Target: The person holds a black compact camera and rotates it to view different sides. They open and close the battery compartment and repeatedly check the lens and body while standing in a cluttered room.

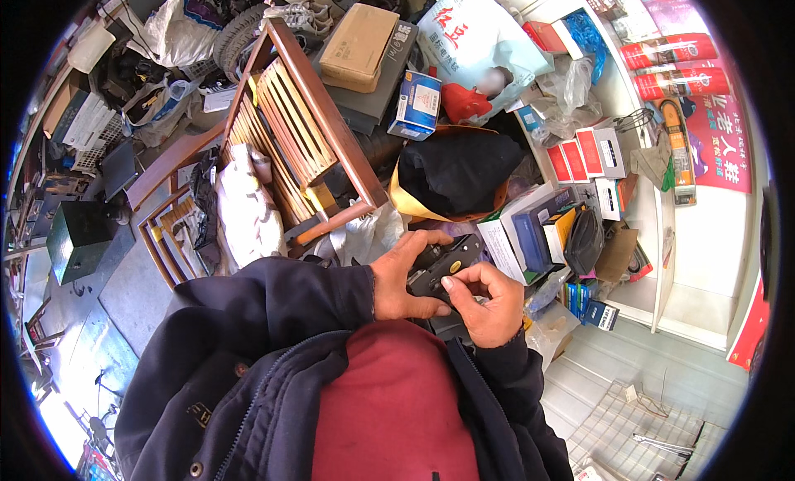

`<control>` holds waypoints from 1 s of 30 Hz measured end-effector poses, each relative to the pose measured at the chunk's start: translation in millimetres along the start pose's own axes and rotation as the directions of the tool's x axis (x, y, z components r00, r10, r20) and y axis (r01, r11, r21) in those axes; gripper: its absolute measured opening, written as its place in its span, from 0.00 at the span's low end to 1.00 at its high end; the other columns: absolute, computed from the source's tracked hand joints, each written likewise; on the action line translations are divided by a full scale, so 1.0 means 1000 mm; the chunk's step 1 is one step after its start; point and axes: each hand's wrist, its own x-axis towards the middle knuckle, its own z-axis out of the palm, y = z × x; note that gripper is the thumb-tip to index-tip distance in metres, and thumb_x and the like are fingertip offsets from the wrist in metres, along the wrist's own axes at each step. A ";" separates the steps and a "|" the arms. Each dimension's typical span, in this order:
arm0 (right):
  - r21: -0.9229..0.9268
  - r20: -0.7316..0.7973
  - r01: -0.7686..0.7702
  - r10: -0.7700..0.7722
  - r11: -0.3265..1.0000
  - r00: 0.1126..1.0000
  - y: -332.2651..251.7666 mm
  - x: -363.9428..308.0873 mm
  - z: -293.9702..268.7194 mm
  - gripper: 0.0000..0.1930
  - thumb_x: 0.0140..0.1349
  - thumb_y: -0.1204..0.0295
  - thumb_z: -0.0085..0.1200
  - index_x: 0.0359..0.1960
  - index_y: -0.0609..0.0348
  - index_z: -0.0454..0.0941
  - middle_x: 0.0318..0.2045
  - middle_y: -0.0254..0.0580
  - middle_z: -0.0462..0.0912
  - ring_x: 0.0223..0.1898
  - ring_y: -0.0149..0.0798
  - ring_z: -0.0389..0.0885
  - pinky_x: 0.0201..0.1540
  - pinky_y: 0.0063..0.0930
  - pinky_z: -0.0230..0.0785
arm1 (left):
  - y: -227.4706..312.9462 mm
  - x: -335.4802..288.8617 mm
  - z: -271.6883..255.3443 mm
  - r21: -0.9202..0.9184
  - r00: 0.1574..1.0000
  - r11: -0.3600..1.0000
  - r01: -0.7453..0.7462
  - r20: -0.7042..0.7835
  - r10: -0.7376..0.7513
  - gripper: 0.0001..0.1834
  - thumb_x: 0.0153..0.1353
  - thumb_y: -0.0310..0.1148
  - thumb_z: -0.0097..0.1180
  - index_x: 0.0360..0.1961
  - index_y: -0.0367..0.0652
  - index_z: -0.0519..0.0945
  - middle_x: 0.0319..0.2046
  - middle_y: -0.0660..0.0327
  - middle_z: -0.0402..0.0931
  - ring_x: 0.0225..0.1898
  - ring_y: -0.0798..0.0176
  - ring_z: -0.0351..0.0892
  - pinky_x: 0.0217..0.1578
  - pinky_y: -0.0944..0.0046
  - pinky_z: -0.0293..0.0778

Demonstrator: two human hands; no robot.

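your left hand [399,275] clasps black device [445,270] across left end; right hand [489,303] thumb touches it, grip unclear. probably stiff, light; hold edges.

Head view: a wide fisheye, the left of two cameras worn side by side on your head. It looks steeply down your front, upright and unmirrored, so its left is your left. Your shirt [393,398] and jacket [228,340] occupy the lower middle at close range. Your left hand [402,275] and right hand [493,305] lie near the centre, just beyond the shirt. Farther out, toward the upper edge, stands the wooden frame [327,110]; the dark box [80,241] falls at the left, the poster [719,145] at the right. Straight edges bow toward the rim; all four corners are dark.
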 end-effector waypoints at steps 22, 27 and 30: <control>0.151 -0.026 0.100 -0.097 0.984 0.995 0.006 -0.002 -0.003 0.05 0.65 0.82 0.66 0.41 0.66 0.87 0.37 0.43 0.88 0.37 0.32 0.87 0.42 0.23 0.77 | 0.013 0.001 -0.009 -0.216 0.987 0.968 0.131 0.124 -0.106 0.51 0.56 0.27 0.76 0.77 0.44 0.58 0.60 0.51 0.76 0.61 0.59 0.77 0.62 0.59 0.74; 0.077 -0.049 0.174 -0.171 0.982 0.984 0.003 -0.002 -0.001 0.06 0.64 0.83 0.65 0.42 0.65 0.87 0.37 0.44 0.88 0.37 0.34 0.88 0.42 0.24 0.77 | 0.004 0.003 -0.006 -0.152 0.996 0.988 0.008 0.089 0.005 0.53 0.55 0.28 0.77 0.77 0.44 0.57 0.61 0.51 0.75 0.63 0.58 0.76 0.64 0.59 0.72; 0.106 -0.046 0.150 -0.146 0.983 0.988 0.000 -0.003 -0.001 0.06 0.64 0.83 0.65 0.42 0.65 0.87 0.38 0.44 0.88 0.37 0.34 0.88 0.41 0.24 0.77 | 0.003 0.003 -0.006 -0.108 0.997 0.994 -0.033 0.068 0.040 0.53 0.54 0.28 0.78 0.77 0.44 0.57 0.61 0.51 0.75 0.64 0.58 0.75 0.64 0.59 0.72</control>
